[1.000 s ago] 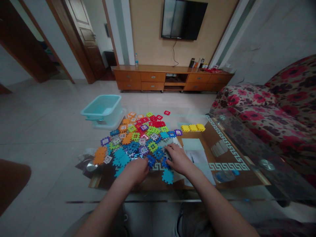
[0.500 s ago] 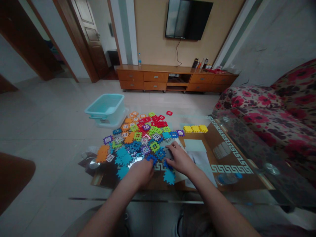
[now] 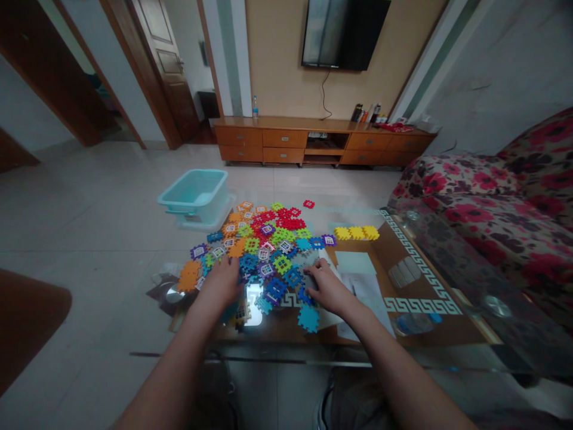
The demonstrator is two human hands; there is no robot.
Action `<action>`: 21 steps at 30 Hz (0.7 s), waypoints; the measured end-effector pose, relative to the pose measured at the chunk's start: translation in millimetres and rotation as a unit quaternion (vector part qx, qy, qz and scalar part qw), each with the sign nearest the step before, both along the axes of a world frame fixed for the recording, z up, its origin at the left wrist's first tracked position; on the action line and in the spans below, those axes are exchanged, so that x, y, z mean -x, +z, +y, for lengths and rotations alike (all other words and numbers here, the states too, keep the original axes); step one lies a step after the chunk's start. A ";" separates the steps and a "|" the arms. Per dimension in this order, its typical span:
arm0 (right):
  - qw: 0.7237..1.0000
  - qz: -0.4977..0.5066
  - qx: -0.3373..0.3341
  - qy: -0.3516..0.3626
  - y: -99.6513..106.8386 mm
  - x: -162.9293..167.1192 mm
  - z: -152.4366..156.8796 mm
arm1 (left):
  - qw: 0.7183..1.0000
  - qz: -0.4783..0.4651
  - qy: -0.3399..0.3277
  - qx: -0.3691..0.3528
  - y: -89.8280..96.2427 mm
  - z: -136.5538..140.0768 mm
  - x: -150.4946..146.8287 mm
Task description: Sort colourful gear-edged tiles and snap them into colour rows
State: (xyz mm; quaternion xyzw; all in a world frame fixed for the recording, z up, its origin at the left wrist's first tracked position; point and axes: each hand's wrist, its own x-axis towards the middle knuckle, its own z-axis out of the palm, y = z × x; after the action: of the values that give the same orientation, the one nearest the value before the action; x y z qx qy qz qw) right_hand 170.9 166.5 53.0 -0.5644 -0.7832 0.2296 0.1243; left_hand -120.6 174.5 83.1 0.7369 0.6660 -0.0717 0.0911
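A heap of colourful interlocking plastic building tiles (image 3: 276, 289) covers the middle of the glass table. My left hand (image 3: 222, 280) lies over the heap's left side with its fingers stretched forward, hiding light blue tiles beneath. Its fingers look apart, though what lies under the palm is hidden. At the heap's right edge rests my right hand (image 3: 326, 286), thumb and forefinger apart, close to dark blue tiles. Just below it is a light blue tile stack (image 3: 308, 318). An orange tile stack (image 3: 190, 275) sits left of my left hand.
A turquoise tub (image 3: 197, 191) stands beyond the heap's far left. Yellow tile stacks (image 3: 356, 233) form a row at the right. Papers (image 3: 364, 298) lie beside my right hand. A bottle (image 3: 416, 323) shows near the right front. The glass edge (image 3: 286, 362) runs before my knees.
My left hand has moved left and slightly forward from the dark blue tile near the middle to the light blue tiles. My right hand has stayed almost in place.
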 end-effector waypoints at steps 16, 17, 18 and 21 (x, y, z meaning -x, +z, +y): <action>0.997 -0.050 -0.053 0.012 4.0 -3.1 0.4 | 0.998 -0.026 0.044 0.023 -5.0 12.7 19.8; 0.997 -0.049 -0.055 0.012 4.0 -3.0 0.2 | 0.998 -0.030 0.055 0.017 -3.1 13.2 19.4; 0.997 -0.048 -0.057 0.012 4.2 -2.5 -0.1 | 0.997 -0.032 0.065 0.012 -1.3 13.7 18.7; 0.997 -0.049 -0.063 0.008 6.4 0.9 -1.9 | 0.996 -0.029 0.079 -0.005 2.9 14.7 15.9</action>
State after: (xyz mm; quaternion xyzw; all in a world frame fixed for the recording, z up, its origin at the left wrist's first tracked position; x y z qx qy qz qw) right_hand 170.0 164.6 59.4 -0.5594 -0.8058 0.1534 0.1193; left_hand -136.5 189.2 86.1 0.6844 0.7193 -0.0400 0.1122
